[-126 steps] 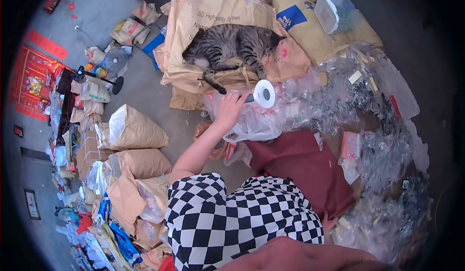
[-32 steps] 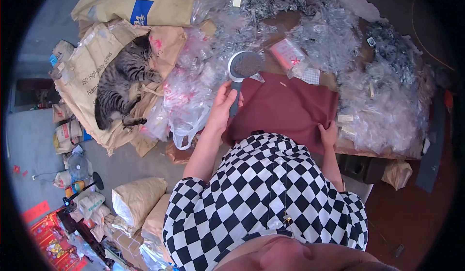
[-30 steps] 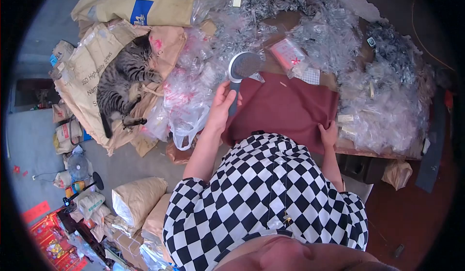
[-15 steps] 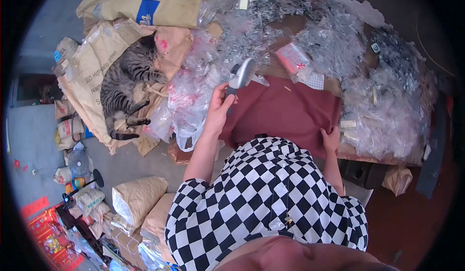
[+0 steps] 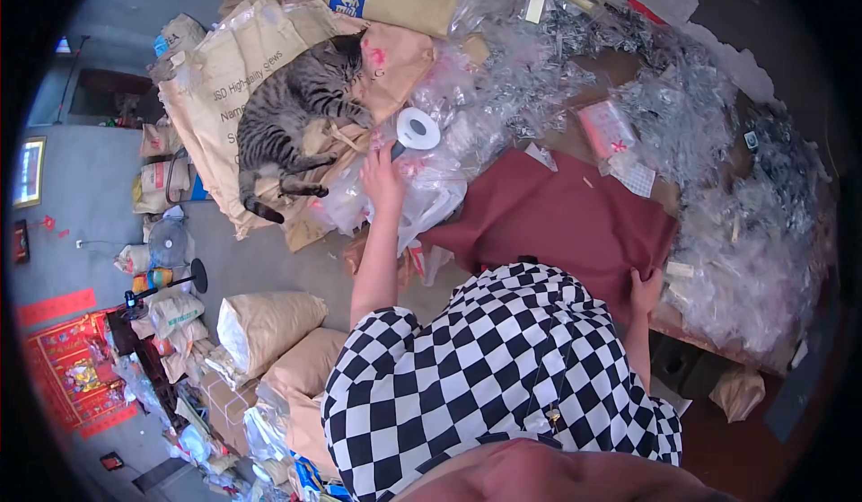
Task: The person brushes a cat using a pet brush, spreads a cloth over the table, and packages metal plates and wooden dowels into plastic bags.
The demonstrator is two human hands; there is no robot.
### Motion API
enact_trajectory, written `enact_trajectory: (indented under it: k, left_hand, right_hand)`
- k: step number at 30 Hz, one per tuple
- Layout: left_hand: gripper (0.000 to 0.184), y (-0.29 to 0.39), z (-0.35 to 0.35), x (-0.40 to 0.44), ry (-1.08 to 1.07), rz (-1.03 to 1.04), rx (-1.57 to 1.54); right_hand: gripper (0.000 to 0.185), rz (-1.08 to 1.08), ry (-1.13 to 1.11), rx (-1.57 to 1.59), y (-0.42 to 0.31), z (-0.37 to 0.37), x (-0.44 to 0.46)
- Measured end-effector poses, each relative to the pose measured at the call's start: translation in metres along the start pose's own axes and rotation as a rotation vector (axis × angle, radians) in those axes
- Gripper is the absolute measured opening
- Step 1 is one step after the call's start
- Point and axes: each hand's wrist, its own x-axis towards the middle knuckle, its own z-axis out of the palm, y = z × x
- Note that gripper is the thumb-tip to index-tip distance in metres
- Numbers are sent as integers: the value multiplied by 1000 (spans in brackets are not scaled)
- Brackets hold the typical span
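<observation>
My left hand (image 5: 383, 179) is closed around the dark handle of a pet brush (image 5: 424, 138). The brush has a round white head with a grey oval in its middle, and it is over clear plastic bags beside the cat. A grey striped tabby cat (image 5: 292, 102) lies on its side on a flattened brown paper sack (image 5: 211, 80), its legs towards the brush. At the right, my right hand (image 5: 645, 293) grips the edge of a maroon cloth (image 5: 561, 224), which spreads across the table edge and my lap.
Heaps of clear plastic packets (image 5: 745, 259) cover the table's right side. A pinkish-red packet (image 5: 608, 131) lies behind the cloth. Full paper sacks (image 5: 269, 327) stand on the floor at lower left, near a fan (image 5: 169, 240).
My left hand has moved left with the brush, closer to the cat, and the brush head has turned. My right hand stays on the cloth. The view has shifted leftward.
</observation>
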Motion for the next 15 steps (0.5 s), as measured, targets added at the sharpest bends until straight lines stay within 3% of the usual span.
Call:
enact_trajectory:
  k: [5,10,13,14,15]
  left_hand:
    - [50,-7,20,-3,62,32,46]
    - [47,26,-12,-24,190,143,15]
    - [41,47,-15,-72,-162,201,-300]
    - [39,55,-9,-92,-239,245,-454]
    - [42,77,-21,-102,-453,217,-425]
  right_hand:
    - [50,13,-25,-46,1,-3,-1]
    - [50,42,-40,-59,0,-5,3]
    - [52,42,-126,-1,-6,-15,1]
    - [56,1,-70,2,-9,-19,-1]
    - [59,-41,-13,4,-9,-22,-4]
